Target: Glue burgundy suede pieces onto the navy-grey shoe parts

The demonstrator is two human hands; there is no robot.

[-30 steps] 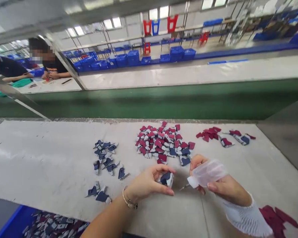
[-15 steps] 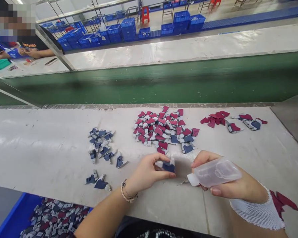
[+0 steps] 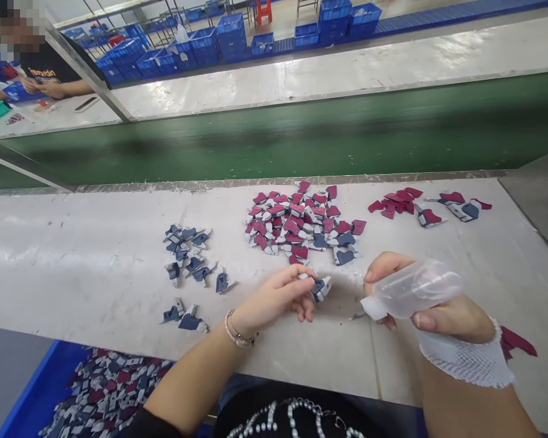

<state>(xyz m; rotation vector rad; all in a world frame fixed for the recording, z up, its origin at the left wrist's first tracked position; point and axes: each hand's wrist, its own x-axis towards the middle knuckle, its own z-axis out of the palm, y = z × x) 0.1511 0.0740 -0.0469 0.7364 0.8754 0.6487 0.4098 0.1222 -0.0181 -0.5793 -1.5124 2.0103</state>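
Observation:
My left hand (image 3: 281,298) holds a small grey and navy part (image 3: 320,288) at its fingertips, above the pale table. To its right, my right hand (image 3: 420,304) grips a translucent bottle (image 3: 415,291), its white cap pointing left and down. A thin metal tip shows beside the cap; what it belongs to is hidden. Just beyond my left hand lies a pile of grey parts with maroon faces (image 3: 292,225), a few navy ones at its right edge. A looser group of navy and grey parts (image 3: 194,264) lies to the left.
Maroon pieces (image 3: 397,202) and a few parts (image 3: 429,216) lie at the back right. More maroon pieces (image 3: 518,342) are by my right wrist. A blue bin (image 3: 31,386) full of parts stands at the lower left. Across the green belt (image 3: 278,143) a person (image 3: 55,67) works.
The view has tilted slightly down. The part in my left hand has turned, and its lower fingers have loosened. My right hand has moved a little right with the bottle.

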